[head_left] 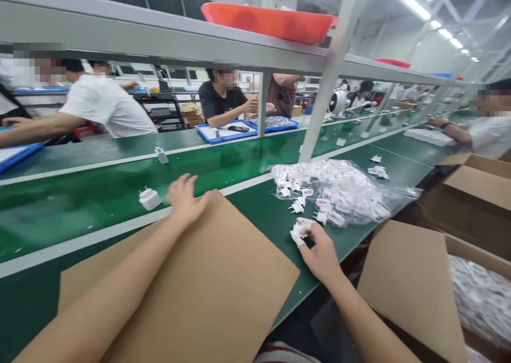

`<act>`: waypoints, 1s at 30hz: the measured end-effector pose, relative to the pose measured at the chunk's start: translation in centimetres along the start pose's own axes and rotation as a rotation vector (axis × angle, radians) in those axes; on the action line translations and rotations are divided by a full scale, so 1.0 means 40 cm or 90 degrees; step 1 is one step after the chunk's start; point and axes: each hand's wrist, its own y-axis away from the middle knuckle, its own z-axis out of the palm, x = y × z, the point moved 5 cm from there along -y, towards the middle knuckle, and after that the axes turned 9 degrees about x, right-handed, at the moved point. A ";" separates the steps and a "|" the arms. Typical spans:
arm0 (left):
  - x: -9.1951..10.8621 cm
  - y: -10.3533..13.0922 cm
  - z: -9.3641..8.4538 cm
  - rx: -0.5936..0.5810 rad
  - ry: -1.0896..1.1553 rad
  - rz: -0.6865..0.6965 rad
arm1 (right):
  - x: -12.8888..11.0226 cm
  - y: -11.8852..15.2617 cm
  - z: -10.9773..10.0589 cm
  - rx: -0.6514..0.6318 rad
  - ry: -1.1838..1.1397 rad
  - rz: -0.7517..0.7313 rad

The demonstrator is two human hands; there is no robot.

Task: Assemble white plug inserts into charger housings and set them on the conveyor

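My left hand (187,200) reaches over a flat sheet of brown cardboard (223,267), its fingers spread and holding nothing. Just left of its fingertips, a white charger plug (149,198) lies on the green conveyor belt (99,192). My right hand (319,248), with white covers on some fingertips, pinches a small white plug piece (300,228) above the green table. Beside it sits a clear plastic bag (343,187) full of white plug pieces. A few loose plug pieces (296,206) lie at the bag's near edge.
Another charger plug (161,155) stands farther across the belt. Open cardboard boxes (411,278) flank the table at right, one holding bagged parts (481,294). A metal post (327,75) and a shelf with a red tray (271,23) rise ahead. Several co-workers sit beyond.
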 end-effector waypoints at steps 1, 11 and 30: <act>-0.014 0.019 0.009 -0.020 -0.005 -0.002 | 0.006 0.004 -0.002 -0.004 0.019 0.007; -0.008 0.085 0.092 -0.200 0.010 0.065 | -0.027 -0.007 0.007 -0.041 0.066 -0.068; -0.014 0.074 0.085 -0.214 -0.046 0.001 | -0.007 0.008 0.006 -0.031 0.115 -0.037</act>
